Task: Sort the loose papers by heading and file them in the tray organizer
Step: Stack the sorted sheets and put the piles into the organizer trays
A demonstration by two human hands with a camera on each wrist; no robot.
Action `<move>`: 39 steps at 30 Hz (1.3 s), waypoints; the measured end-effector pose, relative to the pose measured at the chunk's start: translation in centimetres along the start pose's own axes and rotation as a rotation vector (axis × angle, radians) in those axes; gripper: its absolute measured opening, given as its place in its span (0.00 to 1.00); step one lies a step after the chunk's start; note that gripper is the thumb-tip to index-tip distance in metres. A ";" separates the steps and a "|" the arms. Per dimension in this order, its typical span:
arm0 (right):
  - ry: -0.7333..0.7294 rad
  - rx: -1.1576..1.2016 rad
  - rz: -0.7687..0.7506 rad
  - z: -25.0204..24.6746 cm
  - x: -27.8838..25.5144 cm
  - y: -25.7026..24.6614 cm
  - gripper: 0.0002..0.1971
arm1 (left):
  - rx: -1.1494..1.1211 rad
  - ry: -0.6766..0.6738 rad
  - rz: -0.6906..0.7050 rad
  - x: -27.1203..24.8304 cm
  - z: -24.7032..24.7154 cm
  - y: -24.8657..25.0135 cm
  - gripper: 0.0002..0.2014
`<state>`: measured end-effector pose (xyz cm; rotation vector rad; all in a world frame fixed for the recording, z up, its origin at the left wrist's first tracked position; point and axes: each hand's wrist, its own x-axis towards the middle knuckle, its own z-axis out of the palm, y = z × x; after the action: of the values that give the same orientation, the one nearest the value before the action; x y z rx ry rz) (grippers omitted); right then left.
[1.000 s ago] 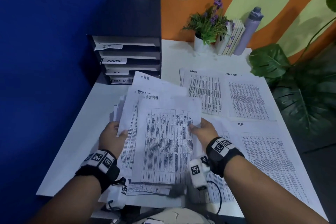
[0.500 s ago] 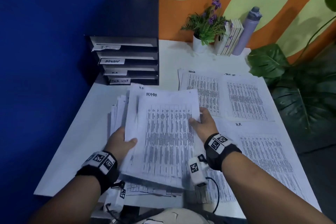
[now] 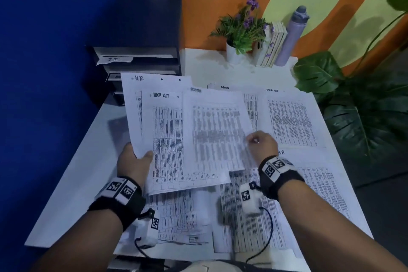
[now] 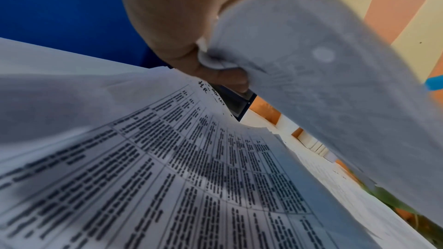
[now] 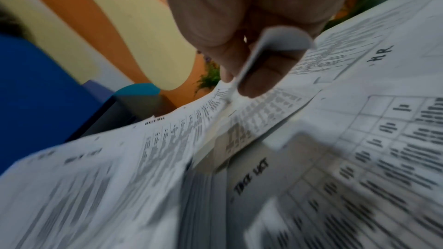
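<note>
My left hand (image 3: 134, 159) grips a stack of printed sheets (image 3: 163, 139) by its lower left edge, lifted above the table; the visible headings read H.R. and TASK LIST. My right hand (image 3: 261, 142) pinches the right edge of a blurred sheet headed ADMIN (image 3: 216, 130), pulled off to the right of the stack. In the right wrist view the ADMIN sheet (image 5: 271, 44) curls between thumb and fingers (image 5: 261, 75). The left wrist view has the stack (image 4: 167, 177) under the thumb (image 4: 215, 75). The dark tray organizer (image 3: 141, 28) stands at the back left, partly hidden by the stack.
Sorted piles lie on the white table (image 3: 72, 183): Admin (image 3: 251, 104), Task List (image 3: 291, 121) and H.R. (image 3: 320, 194). More sheets (image 3: 181, 216) lie at the near edge. A potted plant (image 3: 240, 31), books (image 3: 273, 46) and a bottle (image 3: 293, 33) stand at the back. Large leaves (image 3: 364, 106) overhang the right side.
The left hand has raised the stack toward the organizer, baring the H.R. and TASK LIST headings. The right hand has drawn the ADMIN sheet off the stack to the right.
</note>
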<state>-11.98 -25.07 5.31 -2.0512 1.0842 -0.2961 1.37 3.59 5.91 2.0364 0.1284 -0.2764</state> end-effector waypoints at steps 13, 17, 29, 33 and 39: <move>-0.084 -0.139 0.090 -1.6 9.0 2.3 0.29 | 0.051 0.084 -0.071 -0.8 1.1 -0.1 0.14; -0.100 -0.273 0.114 -0.8 9.9 2.2 0.31 | 0.042 0.076 -0.074 -1.1 1.6 0.2 0.13; -0.220 0.060 0.102 1.4 1.1 1.7 0.22 | -0.058 0.079 -0.077 -1.5 5.7 2.1 0.17; -0.184 -0.080 0.101 0.2 1.0 2.6 0.17 | -0.068 0.115 -0.063 -1.5 6.2 2.5 0.12; -0.364 0.263 0.229 -1.3 1.4 2.1 0.17 | -0.070 0.103 -0.069 -1.8 6.8 2.4 0.13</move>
<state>-13.11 -27.57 4.46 -1.6492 0.9829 0.0498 -0.83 -3.48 5.39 1.9789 0.2686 -0.2070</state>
